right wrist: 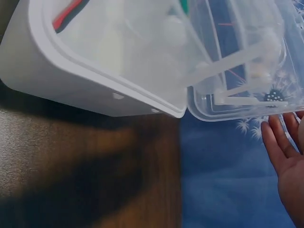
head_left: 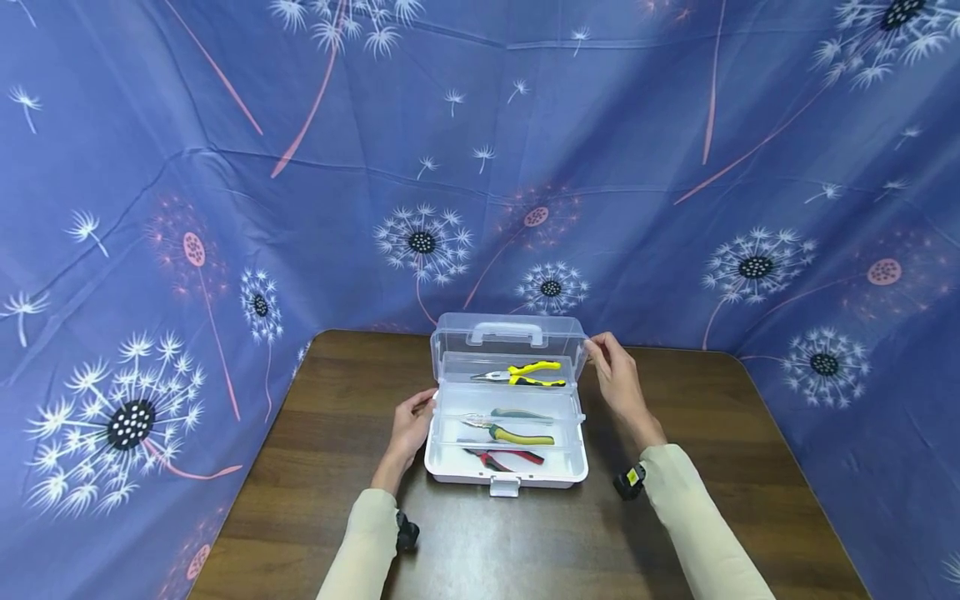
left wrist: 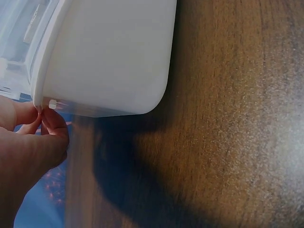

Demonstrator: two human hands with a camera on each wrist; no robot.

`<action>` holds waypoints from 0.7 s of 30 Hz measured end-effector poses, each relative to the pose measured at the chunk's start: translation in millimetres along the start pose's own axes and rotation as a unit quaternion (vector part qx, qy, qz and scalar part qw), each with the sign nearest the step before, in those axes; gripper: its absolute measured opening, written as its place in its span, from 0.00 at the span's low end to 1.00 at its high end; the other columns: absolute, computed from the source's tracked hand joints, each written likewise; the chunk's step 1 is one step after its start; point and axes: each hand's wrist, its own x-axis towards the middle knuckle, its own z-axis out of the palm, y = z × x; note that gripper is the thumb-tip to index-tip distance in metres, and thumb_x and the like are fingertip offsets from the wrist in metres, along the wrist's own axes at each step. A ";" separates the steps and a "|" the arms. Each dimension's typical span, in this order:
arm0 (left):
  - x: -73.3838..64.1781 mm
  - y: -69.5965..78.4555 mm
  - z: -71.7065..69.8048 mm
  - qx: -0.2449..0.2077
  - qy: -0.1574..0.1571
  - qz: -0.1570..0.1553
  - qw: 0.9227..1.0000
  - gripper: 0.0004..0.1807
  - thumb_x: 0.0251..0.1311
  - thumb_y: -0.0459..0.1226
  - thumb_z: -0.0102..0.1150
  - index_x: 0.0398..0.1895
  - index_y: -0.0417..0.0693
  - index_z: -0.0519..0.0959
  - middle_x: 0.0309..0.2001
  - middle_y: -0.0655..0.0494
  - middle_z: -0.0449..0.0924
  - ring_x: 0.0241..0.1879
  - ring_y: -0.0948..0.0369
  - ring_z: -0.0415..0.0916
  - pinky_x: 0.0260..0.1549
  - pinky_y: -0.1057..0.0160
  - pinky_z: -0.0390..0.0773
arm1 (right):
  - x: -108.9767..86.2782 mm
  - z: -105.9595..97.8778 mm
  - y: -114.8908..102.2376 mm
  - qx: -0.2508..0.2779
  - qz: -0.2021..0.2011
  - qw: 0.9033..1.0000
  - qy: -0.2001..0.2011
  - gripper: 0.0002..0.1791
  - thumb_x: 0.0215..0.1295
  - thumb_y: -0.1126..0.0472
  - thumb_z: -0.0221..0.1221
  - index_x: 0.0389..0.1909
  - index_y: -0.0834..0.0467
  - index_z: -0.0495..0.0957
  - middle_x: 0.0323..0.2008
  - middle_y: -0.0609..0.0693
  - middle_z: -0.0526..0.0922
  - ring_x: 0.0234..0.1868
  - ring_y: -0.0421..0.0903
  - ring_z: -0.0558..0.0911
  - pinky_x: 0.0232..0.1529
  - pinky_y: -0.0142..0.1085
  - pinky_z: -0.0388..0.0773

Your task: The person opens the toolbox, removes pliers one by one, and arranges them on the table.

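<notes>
A white toolbox (head_left: 442, 478) with its clear lid (head_left: 450, 333) raised stands on the table. My left hand (head_left: 411, 427) pinches the rim (left wrist: 40, 71) at the box's back left corner between thumb and fingers. At the lid's right edge is my right hand (head_left: 619, 379); its fingers (right wrist: 275, 145) are fairly straight, fingertips right at the edge. Yellow-and-black long-nose pliers (head_left: 536, 367) lie in the rear clear tray. Nearer are yellow-green pliers (head_left: 525, 437), partly behind clear plastic, and red-and-black pliers (head_left: 525, 456) at the bottom, partly hidden by the front tray edge.
The brown wooden table (head_left: 300, 500) runs around the box. Close behind it hangs a blue cloth (head_left: 480, 167) with dandelion prints, also along both sides. A white latch (head_left: 505, 486) hangs at the box's front, and a white handle (head_left: 506, 330) is on the lid.
</notes>
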 end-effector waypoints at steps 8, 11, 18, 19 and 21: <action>-1.8 0.8 1.2 -0.008 0.000 0.000 1.000 0.17 0.73 0.25 0.50 0.60 0.23 0.76 0.52 0.32 0.79 0.43 0.62 0.75 0.41 0.71 0.76 | -8.1 9.8 16.2 0.015 -0.013 1.000 -0.020 0.14 0.77 0.66 0.56 0.58 0.67 0.75 0.43 0.63 0.83 0.42 0.55 0.82 0.41 0.20 0.73; -3.0 1.1 1.2 -0.011 0.000 -0.001 1.000 0.17 0.73 0.26 0.50 0.61 0.23 0.75 0.53 0.31 0.79 0.44 0.61 0.75 0.41 0.71 0.76 | -12.0 14.1 22.7 -0.004 -0.007 0.999 -0.033 0.17 0.74 0.70 0.58 0.61 0.67 0.73 0.43 0.63 0.83 0.42 0.55 0.82 0.41 0.22 0.72; 2.0 -7.9 2.1 -0.024 0.004 -0.001 1.000 0.17 0.73 0.26 0.50 0.60 0.22 0.75 0.53 0.30 0.79 0.44 0.59 0.76 0.42 0.70 0.77 | -16.8 18.6 28.2 -0.003 0.035 0.998 -0.058 0.17 0.71 0.72 0.60 0.59 0.66 0.74 0.46 0.62 0.83 0.45 0.53 0.82 0.46 0.38 0.80; 4.3 -12.4 2.5 -0.026 0.005 -0.003 1.000 0.17 0.73 0.26 0.50 0.60 0.22 0.75 0.53 0.31 0.79 0.44 0.59 0.76 0.42 0.70 0.77 | -17.1 18.6 29.0 -0.004 0.037 0.998 -0.060 0.17 0.71 0.73 0.60 0.58 0.66 0.74 0.46 0.62 0.83 0.45 0.54 0.81 0.46 0.38 0.80; 9.4 -23.0 4.0 -0.025 0.010 -0.002 1.000 0.17 0.73 0.26 0.50 0.60 0.23 0.76 0.52 0.33 0.79 0.44 0.60 0.76 0.41 0.69 0.77 | -17.5 18.6 30.8 -0.011 0.034 0.997 -0.062 0.16 0.70 0.73 0.60 0.57 0.66 0.74 0.45 0.62 0.82 0.45 0.54 0.81 0.45 0.35 0.79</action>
